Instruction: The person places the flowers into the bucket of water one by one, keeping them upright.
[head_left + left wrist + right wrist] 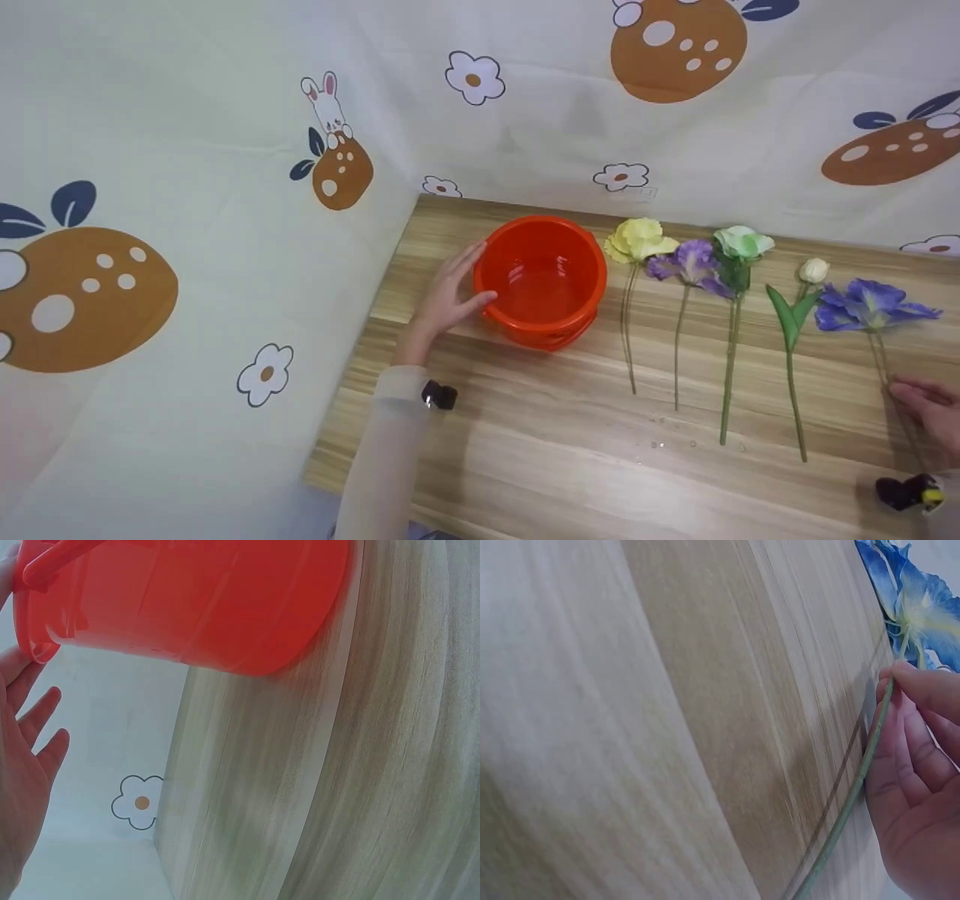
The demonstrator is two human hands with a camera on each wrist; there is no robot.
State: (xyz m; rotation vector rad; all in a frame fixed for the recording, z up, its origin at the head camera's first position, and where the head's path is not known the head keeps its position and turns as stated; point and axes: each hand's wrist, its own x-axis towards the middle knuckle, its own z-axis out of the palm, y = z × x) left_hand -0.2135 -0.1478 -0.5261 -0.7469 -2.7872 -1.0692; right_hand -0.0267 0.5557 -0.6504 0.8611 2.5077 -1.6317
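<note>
A red plastic bucket (517, 330) stands upright on the wooden table. My left hand (448, 294) rests against the left side of its rim, thumb and fingers spread; the left wrist view shows two loose fingers (51, 754) apart from the bucket. Over at the right edge, my right hand (930, 412) pinches the thin green stem (855, 780) of a blue-purple artificial flower (874, 306) between thumb and fingertips. In the right wrist view, the stem stands slightly off the table, its shadow beside it.
Between the hands lie a yellow flower (639, 240), a purple flower (691, 264), a pale green flower (742, 244) and a white tulip (814, 271), stems toward me. Small clear drops or bits (660, 444) dot the table (555, 442). A patterned cloth (540, 135) hangs behind.
</note>
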